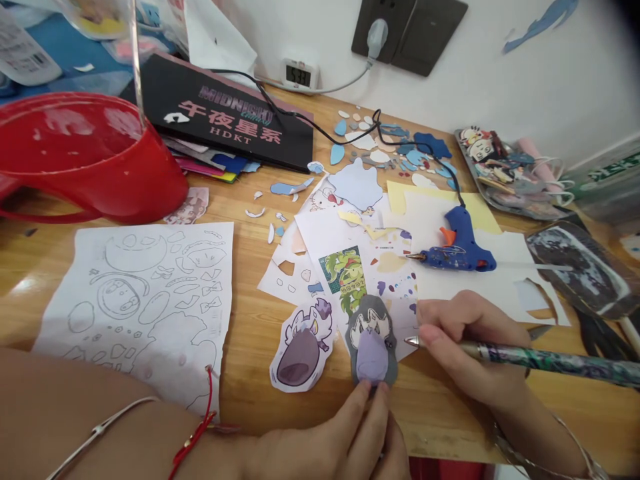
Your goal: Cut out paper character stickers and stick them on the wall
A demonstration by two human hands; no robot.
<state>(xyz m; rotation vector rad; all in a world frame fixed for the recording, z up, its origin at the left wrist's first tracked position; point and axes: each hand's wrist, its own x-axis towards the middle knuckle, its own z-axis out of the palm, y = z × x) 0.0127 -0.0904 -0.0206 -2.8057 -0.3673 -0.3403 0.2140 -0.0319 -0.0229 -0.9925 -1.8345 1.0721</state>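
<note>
My left hand (pixel 365 433) has its fingertips bunched at the lower edge of a dark grey character cutout (pixel 385 320), holding it against the table. A pale purple oval piece (pixel 373 355) covers the cutout's lower middle. In my right hand (pixel 475 347) is a slim pen (pixel 560 365) with a green and purple patterned barrel, gripped near its pointed metallic end. That tip is beside the cutout's right edge, apart from it. Left of the cutout lies a printed paper character (pixel 301 343) with a dark purple oval body.
A blue glue gun (pixel 460 243) rests on white paper. A red pitcher (pixel 95 160), a line-drawing sheet (pixel 150 293) and a black book (pixel 225 113) are on the left. Paper scraps (pixel 350 137) lie at the back; a filled tray (pixel 500 173) stands right.
</note>
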